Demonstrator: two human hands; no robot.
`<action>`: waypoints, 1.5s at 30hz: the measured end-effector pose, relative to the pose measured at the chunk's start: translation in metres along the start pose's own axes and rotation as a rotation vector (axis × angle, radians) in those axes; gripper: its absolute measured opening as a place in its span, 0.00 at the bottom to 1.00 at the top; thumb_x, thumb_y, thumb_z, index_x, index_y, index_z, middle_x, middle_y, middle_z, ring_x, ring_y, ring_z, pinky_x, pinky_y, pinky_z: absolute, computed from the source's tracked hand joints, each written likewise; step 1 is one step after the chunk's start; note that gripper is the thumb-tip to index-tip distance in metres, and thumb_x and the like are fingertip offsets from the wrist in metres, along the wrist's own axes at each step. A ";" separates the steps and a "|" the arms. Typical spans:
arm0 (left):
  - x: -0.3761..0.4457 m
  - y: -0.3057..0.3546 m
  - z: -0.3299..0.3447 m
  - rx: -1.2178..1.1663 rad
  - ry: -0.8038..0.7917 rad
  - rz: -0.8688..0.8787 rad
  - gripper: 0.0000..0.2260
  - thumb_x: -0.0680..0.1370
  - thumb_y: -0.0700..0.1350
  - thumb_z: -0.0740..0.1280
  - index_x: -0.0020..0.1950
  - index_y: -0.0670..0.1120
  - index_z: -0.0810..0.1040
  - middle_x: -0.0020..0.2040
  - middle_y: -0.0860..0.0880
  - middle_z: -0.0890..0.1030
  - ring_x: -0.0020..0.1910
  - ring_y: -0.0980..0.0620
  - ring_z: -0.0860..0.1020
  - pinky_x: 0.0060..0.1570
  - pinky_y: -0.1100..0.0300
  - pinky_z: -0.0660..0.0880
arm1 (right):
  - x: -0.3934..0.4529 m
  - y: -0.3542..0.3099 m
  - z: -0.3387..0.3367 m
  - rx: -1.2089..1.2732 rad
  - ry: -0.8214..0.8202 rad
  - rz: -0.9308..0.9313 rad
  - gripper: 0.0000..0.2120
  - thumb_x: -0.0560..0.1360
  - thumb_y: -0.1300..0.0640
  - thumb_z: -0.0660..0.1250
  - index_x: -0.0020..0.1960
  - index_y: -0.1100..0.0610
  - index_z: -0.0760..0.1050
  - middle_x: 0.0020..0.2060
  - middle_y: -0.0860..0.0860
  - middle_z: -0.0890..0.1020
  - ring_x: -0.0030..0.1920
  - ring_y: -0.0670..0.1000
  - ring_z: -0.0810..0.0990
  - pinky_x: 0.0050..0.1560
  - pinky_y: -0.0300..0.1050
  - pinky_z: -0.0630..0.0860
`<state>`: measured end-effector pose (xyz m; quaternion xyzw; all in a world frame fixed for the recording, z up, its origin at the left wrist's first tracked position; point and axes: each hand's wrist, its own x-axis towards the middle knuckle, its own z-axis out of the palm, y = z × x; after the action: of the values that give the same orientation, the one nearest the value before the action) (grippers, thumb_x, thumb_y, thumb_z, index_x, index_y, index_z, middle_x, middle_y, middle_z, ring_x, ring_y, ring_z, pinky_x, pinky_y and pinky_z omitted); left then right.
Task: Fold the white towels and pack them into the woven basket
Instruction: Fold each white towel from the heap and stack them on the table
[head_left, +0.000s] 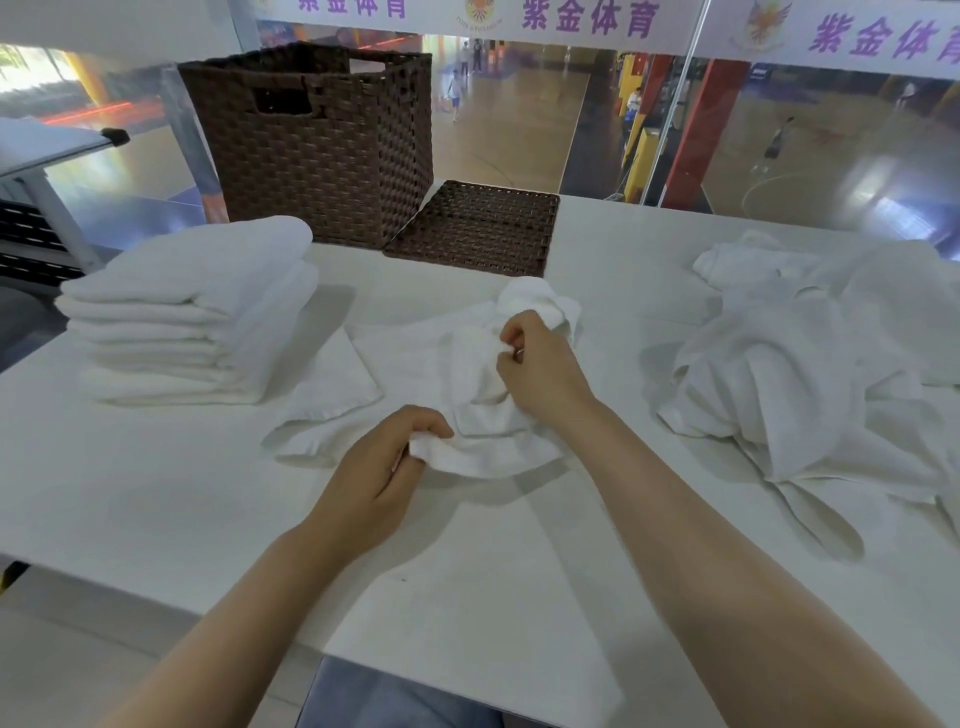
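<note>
A crumpled white towel (467, 395) lies in the middle of the white table (156, 493). My left hand (384, 467) pinches its near edge. My right hand (540, 369) grips a bunched fold further back. A stack of folded white towels (192, 317) sits at the left. A heap of unfolded white towels (810, 364) lies at the right. The dark brown woven basket (311, 150) stands upright at the back left, behind the stack.
The basket's flat woven lid (478, 228) lies on the table just right of the basket. A glass wall behind the table looks onto a sports hall with people far off. The table's left edge runs close to the folded stack.
</note>
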<state>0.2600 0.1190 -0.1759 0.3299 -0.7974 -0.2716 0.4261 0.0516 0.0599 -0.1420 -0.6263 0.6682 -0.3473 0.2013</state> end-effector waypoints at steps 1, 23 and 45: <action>0.002 0.004 0.001 -0.057 0.008 -0.045 0.10 0.76 0.45 0.54 0.49 0.59 0.73 0.44 0.60 0.77 0.41 0.60 0.74 0.42 0.71 0.68 | -0.002 -0.005 -0.003 0.051 0.026 -0.028 0.09 0.77 0.62 0.62 0.55 0.53 0.68 0.41 0.40 0.71 0.40 0.45 0.74 0.47 0.47 0.75; 0.014 0.014 -0.003 -0.325 0.145 -0.252 0.08 0.75 0.41 0.66 0.51 0.51 0.75 0.46 0.54 0.81 0.48 0.55 0.79 0.50 0.66 0.73 | -0.059 -0.035 -0.017 0.513 -0.115 -0.130 0.12 0.76 0.64 0.68 0.50 0.46 0.77 0.44 0.45 0.81 0.43 0.43 0.79 0.48 0.35 0.75; 0.022 0.015 -0.011 0.018 0.093 -0.095 0.09 0.70 0.54 0.71 0.47 0.54 0.79 0.46 0.55 0.78 0.44 0.53 0.77 0.45 0.69 0.72 | -0.073 -0.034 -0.019 0.511 -0.319 -0.110 0.11 0.76 0.63 0.69 0.48 0.51 0.69 0.44 0.49 0.86 0.50 0.55 0.83 0.58 0.60 0.76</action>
<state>0.2558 0.1098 -0.1489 0.3833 -0.7625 -0.2687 0.4466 0.0718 0.1363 -0.1168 -0.6371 0.4845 -0.4119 0.4356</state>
